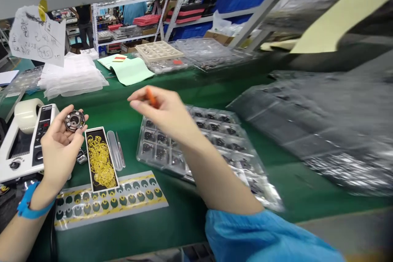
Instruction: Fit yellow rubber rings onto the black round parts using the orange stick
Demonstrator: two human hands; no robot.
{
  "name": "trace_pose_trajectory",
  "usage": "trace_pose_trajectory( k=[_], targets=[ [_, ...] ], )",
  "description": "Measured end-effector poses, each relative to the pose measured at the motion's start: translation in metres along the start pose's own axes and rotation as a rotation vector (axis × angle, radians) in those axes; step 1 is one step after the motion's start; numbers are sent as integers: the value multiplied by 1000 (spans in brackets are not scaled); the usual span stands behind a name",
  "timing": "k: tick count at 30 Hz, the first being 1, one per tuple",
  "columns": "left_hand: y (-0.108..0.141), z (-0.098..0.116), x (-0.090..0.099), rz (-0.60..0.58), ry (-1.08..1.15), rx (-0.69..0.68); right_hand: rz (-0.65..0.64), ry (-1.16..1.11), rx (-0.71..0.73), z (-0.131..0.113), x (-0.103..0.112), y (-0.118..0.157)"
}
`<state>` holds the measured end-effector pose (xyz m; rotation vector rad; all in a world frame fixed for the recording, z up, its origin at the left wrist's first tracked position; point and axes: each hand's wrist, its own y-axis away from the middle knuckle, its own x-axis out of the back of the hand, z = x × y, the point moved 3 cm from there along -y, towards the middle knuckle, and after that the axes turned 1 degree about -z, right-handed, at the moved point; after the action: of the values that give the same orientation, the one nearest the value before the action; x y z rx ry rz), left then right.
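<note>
While a hand point(58, 149) holds a disc point(74, 120), a note point(37, 35) reads 795.

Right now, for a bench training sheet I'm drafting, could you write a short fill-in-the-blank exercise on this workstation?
1. The left hand holds a round dark disc in front of a white ____ dispenser.
2. The right hand pinches an ____ item above a clear plastic tray.
3. The open box between the hands holds ____ rubber rings.

Missing words: tape, orange, yellow.
</note>
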<state>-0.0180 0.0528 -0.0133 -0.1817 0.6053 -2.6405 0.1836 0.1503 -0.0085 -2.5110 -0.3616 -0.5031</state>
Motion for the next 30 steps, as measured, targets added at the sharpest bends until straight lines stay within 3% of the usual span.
trace_pose_trajectory(
  k=[2, 3, 5, 9, 11, 15, 20, 24, 27, 30],
  targets=[
    [1, 2, 1, -4, 13, -19, 82, 129, 47, -3, 27, 6],
    [0, 3, 1, -7, 18, -23, 59, 223, 47, 1, 37, 9],
    [-1, 4, 3, -8, 25, -24, -123, 438, 7, 20, 53, 15],
    [-5, 7, 5, -13, 28, -13, -649, 831, -226, 79, 81, 39],
    [-6, 9, 6, -29, 32, -4, -721, 920, -305, 101, 97, 50],
    [-7, 9, 5, -49, 67, 13, -671, 993, -319, 121, 116, 56],
    [-3, -1, 0, -78, 127, 131, -677, 959, -219, 135, 104, 58],
    [0, -7, -5, -151, 190, 219, -606, 908, -116, 138, 98, 52],
    [2, -9, -8, -216, 248, 267, -483, 817, -47, 120, 94, 35],
    [5, -8, -9, -270, 302, 274, -309, 612, 54, 71, 71, 17]
  ],
)
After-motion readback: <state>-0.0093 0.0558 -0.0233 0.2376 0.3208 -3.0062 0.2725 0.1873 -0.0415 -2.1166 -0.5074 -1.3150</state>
